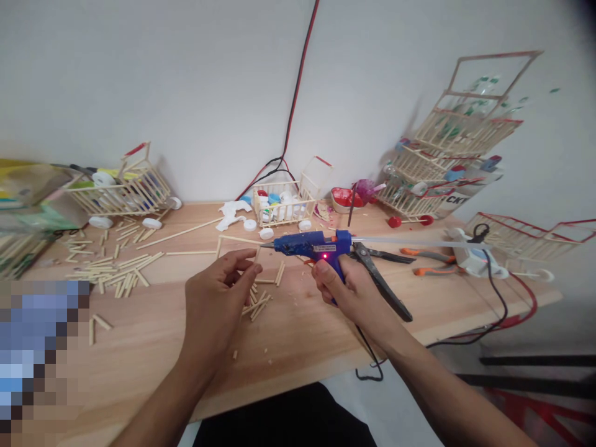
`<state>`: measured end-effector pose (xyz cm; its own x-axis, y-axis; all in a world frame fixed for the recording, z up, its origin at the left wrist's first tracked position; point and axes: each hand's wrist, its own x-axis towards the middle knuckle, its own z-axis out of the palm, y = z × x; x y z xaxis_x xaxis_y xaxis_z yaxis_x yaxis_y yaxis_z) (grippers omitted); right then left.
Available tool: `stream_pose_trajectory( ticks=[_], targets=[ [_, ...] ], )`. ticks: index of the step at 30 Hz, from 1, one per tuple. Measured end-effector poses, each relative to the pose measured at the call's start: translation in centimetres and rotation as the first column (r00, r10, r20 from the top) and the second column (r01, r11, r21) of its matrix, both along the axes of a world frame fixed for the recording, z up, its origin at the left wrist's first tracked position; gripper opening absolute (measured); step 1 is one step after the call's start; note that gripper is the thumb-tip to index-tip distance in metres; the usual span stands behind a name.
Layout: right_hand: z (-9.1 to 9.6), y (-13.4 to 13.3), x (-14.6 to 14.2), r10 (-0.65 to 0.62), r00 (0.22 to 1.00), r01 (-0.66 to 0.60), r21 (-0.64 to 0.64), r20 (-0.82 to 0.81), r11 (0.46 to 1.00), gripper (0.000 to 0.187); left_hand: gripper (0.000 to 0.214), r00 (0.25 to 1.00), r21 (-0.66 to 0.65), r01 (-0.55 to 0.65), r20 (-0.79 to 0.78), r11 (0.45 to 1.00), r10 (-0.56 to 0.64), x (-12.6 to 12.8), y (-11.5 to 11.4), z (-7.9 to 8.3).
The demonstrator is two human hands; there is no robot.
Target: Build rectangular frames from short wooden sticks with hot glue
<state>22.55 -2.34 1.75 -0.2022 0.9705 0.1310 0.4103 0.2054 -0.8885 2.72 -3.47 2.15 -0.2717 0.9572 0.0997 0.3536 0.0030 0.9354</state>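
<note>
My right hand (342, 285) is wrapped round the handle of a blue glue gun (302, 245), whose red light is lit. A long clear glue stick (400, 241) juts from its back end. The nozzle points left and meets the upper end of a thin wooden stick (258, 254), pinched between the fingertips of my left hand (223, 285). Another thin stick (239, 239) runs leftward just behind those fingers; whether it is joined to the held one I cannot tell. Beneath and behind my left hand, short cut sticks (261, 304) lie on the wooden table (162, 372).
Small stick-built carts (284, 211) stand along the wall, with a tall stacked one (447, 155) at right. Cutters (382, 279), orange-handled pliers (431, 264), a red paint tub (347, 198) and a white power strip (475, 254) with cables lie rightward. Loose sticks (121, 270) cover the left.
</note>
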Motion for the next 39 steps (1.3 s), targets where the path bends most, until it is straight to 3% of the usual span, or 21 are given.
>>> stream_pose_trajectory(
  ticks=[6,10,15,19,26,28,32,35,37,39],
  targets=[
    [0.0,-0.1,-0.2,-0.005,0.994,-0.001,-0.05,-0.107,0.999,0.037,0.029,1.0,-0.003,0.001,0.027,1.0,-0.001,0.0,0.0,0.0],
    [0.3,-0.1,-0.2,0.059,0.955,-0.106,-0.149,-0.29,0.983,0.04,0.025,0.999,-0.019,-0.01,0.045,1.0,0.011,0.1,0.1,0.2],
    [0.6,0.1,0.7,0.022,0.825,-0.256,-0.338,-0.565,0.906,0.048,0.025,0.999,-0.043,-0.031,0.01,0.999,0.031,0.0,0.1,0.3],
    [0.6,0.2,1.7,-0.042,0.739,-0.359,-0.446,-0.672,0.82,0.05,0.026,0.999,-0.025,-0.023,0.03,0.999,0.023,-0.1,0.2,0.1],
    [1.0,-1.2,3.8,0.061,0.725,-0.487,-0.449,-0.686,0.749,0.051,0.024,0.997,-0.017,-0.04,0.059,0.999,0.041,0.1,0.3,0.2],
    [1.3,-1.5,5.1,0.046,0.775,-0.433,-0.478,-0.63,0.764,0.057,0.023,0.997,-0.01,-0.051,0.06,0.999,0.052,0.0,0.3,0.3],
    [2.2,-1.3,8.9,-0.161,0.873,-0.098,-0.488,-0.461,0.867,0.062,0.024,0.999,-0.004,-0.047,0.025,0.999,0.047,-0.4,0.3,0.4],
    [2.8,-0.7,12.5,-0.343,0.815,0.177,-0.363,-0.466,0.915,0.055,0.023,0.996,-0.011,-0.088,0.005,0.996,0.088,-0.3,0.2,0.8],
    [2.7,-0.4,15.1,-0.425,0.765,0.305,-0.309,-0.485,0.901,0.053,0.02,0.997,-0.005,-0.081,-0.011,0.997,0.081,0.0,0.0,1.2],
    [2.2,-0.2,17.4,-0.496,0.723,0.374,-0.331,-0.481,0.866,0.051,0.017,0.995,0.014,-0.095,-0.032,0.995,0.096,0.5,-0.4,1.6]
  ],
)
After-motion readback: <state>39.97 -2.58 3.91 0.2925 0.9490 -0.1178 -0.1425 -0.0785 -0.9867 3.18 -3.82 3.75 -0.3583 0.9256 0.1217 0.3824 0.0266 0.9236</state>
